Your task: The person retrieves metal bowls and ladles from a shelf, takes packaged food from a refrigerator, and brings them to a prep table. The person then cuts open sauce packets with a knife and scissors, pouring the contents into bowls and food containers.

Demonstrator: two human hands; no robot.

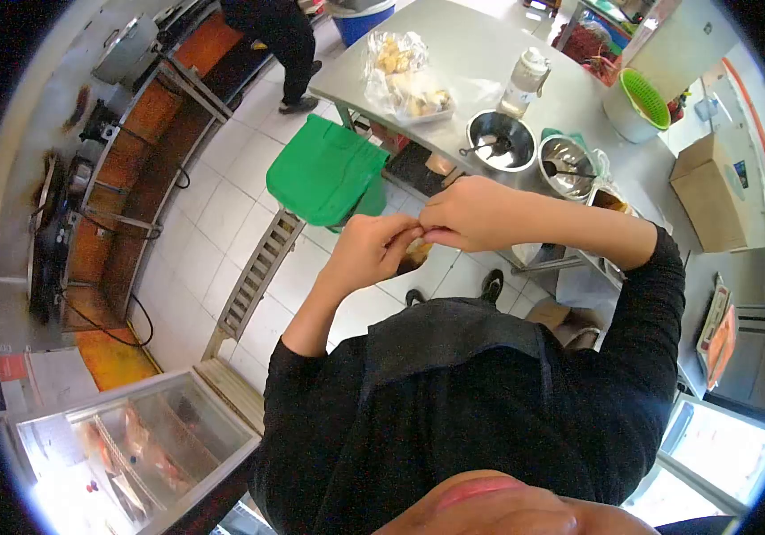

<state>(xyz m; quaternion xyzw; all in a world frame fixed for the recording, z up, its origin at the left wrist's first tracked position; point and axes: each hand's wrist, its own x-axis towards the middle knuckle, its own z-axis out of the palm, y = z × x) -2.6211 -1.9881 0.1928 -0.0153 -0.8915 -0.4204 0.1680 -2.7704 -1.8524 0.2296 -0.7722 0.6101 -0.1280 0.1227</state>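
Black sleeves, pushed up to the forearms, lead to two bare hands that meet near the middle of the view, above a floor of pale tiles (213,196). The left hand (367,253) has its thumb and fingers closed on a small brown and yellowish item (414,257), which sits just under the fingertips, partly hidden by them. The right hand (467,214) has its fingertips drawn together and touching those of the left; whether they grip the item too, I cannot tell.

Taking the hands as the centre of a clock, a green bin (324,169) stands at ten o'clock. At twelve, clear plastic bags (405,80) with yellowish contents lie on a metal table (462,31). On the same table, at about one o'clock, are a clear bottle (525,85) with a pale lid and, nearer the hands, a dark-lined bowl (501,141) with a utensil in it. A metal bowl (568,167) is just beside that one, at two o'clock, also with a utensil inside. Farther out at two is a green basket (645,100) set in a pale tub (625,116). A cardboard box (710,192) is at three o'clock.

At eleven, well apart from the hands, a person in dark clothes (284,49) stands near a blue bin (363,22). A glass-topped case (146,446) holding wrapped goods is at eight.
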